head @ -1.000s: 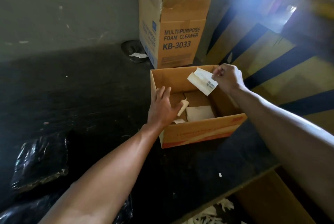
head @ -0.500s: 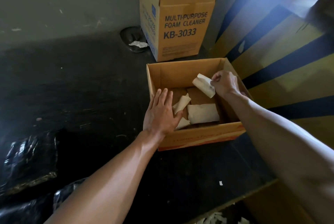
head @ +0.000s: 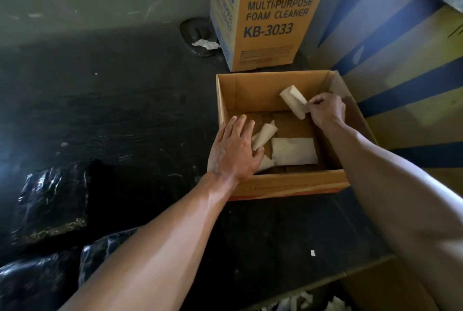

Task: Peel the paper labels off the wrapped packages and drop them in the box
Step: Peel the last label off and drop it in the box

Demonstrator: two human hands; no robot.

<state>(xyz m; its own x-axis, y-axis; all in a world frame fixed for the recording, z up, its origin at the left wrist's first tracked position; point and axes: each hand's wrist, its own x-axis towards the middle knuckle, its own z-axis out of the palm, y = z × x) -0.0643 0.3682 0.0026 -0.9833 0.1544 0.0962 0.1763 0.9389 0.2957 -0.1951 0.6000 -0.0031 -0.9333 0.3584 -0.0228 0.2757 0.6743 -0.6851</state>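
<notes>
Right now your right hand (head: 325, 110) pinches a curled paper label (head: 293, 104) above the box (head: 288, 185), centre right of the frame, while your left hand (head: 235, 150) rests, fingers straight, on its left wall.

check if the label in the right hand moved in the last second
Yes. The label, pinched by the right hand, sank from the rear rim of the open box to deeper inside it.
</notes>
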